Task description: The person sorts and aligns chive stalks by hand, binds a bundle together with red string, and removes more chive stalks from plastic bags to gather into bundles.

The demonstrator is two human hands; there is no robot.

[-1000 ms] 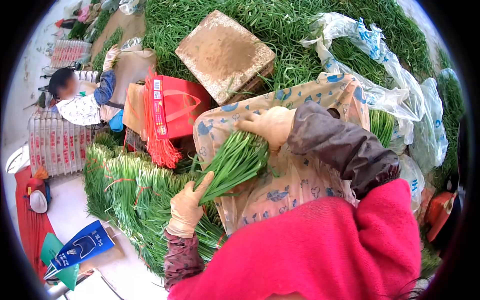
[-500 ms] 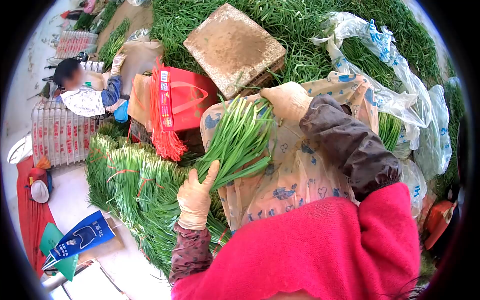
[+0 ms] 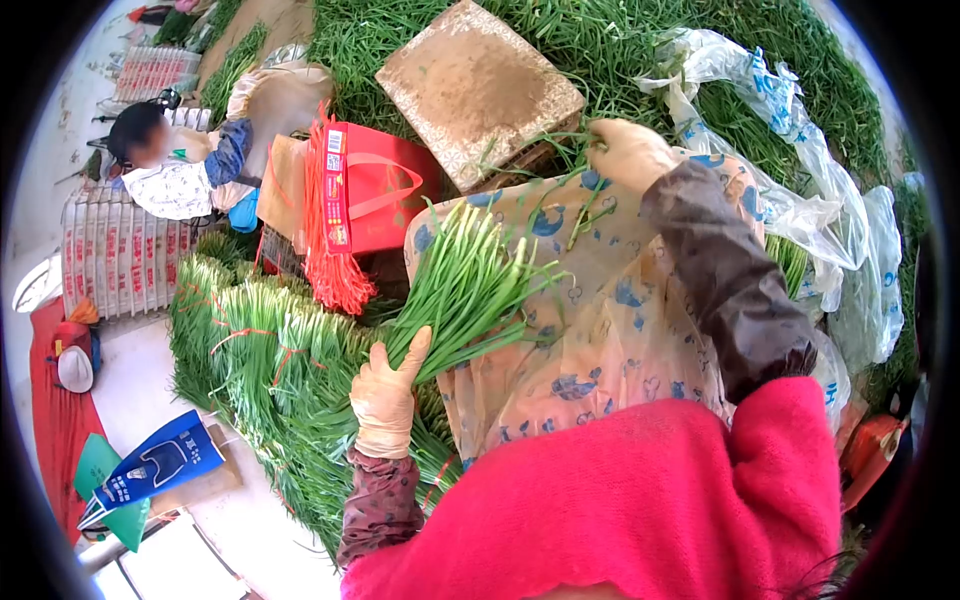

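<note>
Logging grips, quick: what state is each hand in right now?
Left hand: closed on the bunch.
Right hand: fingers curled; whether it grips anything can't be told.

The sleeve cover (image 3: pixel 735 285) is of dark plastic, wrinkled and glossy. The sweater (image 3: pixel 590 500) is of knitted wool-like cloth, fuzzy and matt.

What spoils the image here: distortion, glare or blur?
Head view: fisheye curvature with black corners; the pale floor at lower left looks washed out; bright sheen on the clear plastic; the other person's face is blurred; the left hand looks fairly sharp.
</note>
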